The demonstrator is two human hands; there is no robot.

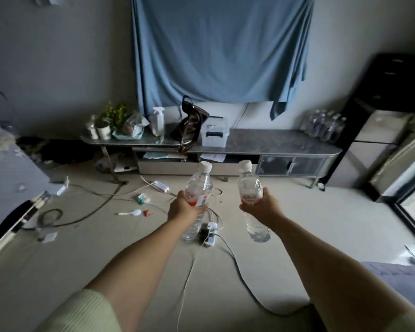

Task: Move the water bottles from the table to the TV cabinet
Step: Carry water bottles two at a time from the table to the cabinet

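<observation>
We are in the carrying step: our left hand (183,208) grips one water bottle (197,200) round its red label, fingers (200,209) curled about it, and our right hand (259,208) holds a second bottle (250,200) the same way, both upright, white caps on top, held out in front of us above the floor. The TV cabinet (273,141) stands ahead against the wall under the blue curtain (222,49), well apart from the bottles. A pack of bottles (324,125) already sits at its right end (whether those belong to this job, we cannot tell). Its left half is crowded with a plant (114,113), a spray bottle (158,119), a dark bag (191,125) and a clear storage box (213,133), so the bare stretch between the box and the pack looks the best landing spot. Next we judge we must walk forward, stepping over the cables (228,250) and power strip (209,236) on the floor, then lower each bottle base-first onto that bare top before the fingers let go.
</observation>
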